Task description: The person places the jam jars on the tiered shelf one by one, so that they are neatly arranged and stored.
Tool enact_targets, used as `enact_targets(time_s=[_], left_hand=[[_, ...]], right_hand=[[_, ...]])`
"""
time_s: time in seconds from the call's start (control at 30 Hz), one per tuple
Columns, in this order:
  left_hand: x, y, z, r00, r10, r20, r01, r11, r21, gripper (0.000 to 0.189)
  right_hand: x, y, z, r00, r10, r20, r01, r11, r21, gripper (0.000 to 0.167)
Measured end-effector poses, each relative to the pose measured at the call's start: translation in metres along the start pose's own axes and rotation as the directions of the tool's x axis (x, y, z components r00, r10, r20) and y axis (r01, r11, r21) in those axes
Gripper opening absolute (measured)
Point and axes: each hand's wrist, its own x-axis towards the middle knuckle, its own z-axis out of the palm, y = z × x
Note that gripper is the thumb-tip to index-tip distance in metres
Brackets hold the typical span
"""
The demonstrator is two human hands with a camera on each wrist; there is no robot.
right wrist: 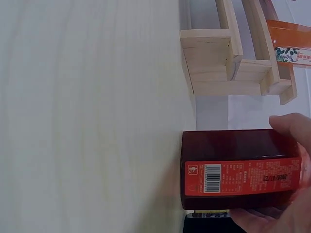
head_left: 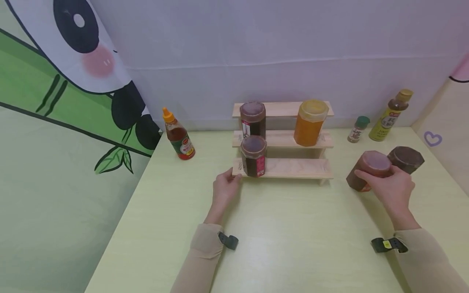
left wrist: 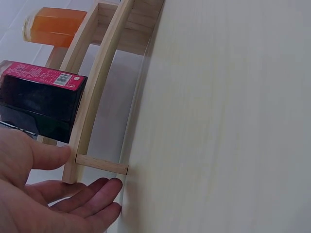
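A three-step wooden rack [head_left: 293,167] stands at the back of the table. My left hand [head_left: 226,188] holds the left end of its lowest step, thumb on top and fingers below, as the left wrist view [left wrist: 73,194] shows. Near that hand, a dark jar with a pink label [head_left: 254,156] sits on the lowest step. My right hand [head_left: 393,189] grips a dark red jar with a red label [right wrist: 238,170] near its lid, to the right of the rack. Whether its base touches the table I cannot tell. Another dark jar [head_left: 406,158] stands right behind it, partly hidden.
On the rack's upper steps are another dark jar [head_left: 253,118] and an amber jar [head_left: 309,126]. A sauce bottle with an orange cap [head_left: 179,136] stands left. At the back right are a small green-capped shaker [head_left: 358,129] and a yellow-labelled bottle [head_left: 389,118].
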Motion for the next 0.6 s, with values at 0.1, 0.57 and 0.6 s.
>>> enact_targets(time_s=[0.1, 0.57, 0.6], left_hand=[[-0.001, 0.000, 0.000, 1.000, 0.005, 0.001, -0.005, 1.000, 0.001, 0.043], [0.000, 0.001, 0.000, 1.000, 0.004, 0.005, -0.004, 1.000, -0.010, 0.043], [0.000, 0.000, 0.000, 1.000, 0.002, 0.005, -0.002, 1.000, -0.010, 0.044]], right_hand=[[-0.001, 0.000, 0.000, 1.000, -0.008, 0.003, 0.008, 1.000, 0.000, 0.091], [-0.004, -0.010, -0.005, 0.998, -0.049, 0.027, 0.049, 0.999, 0.018, 0.090], [-0.005, -0.011, -0.006, 0.998, -0.056, 0.025, 0.056, 0.998, 0.019, 0.089]])
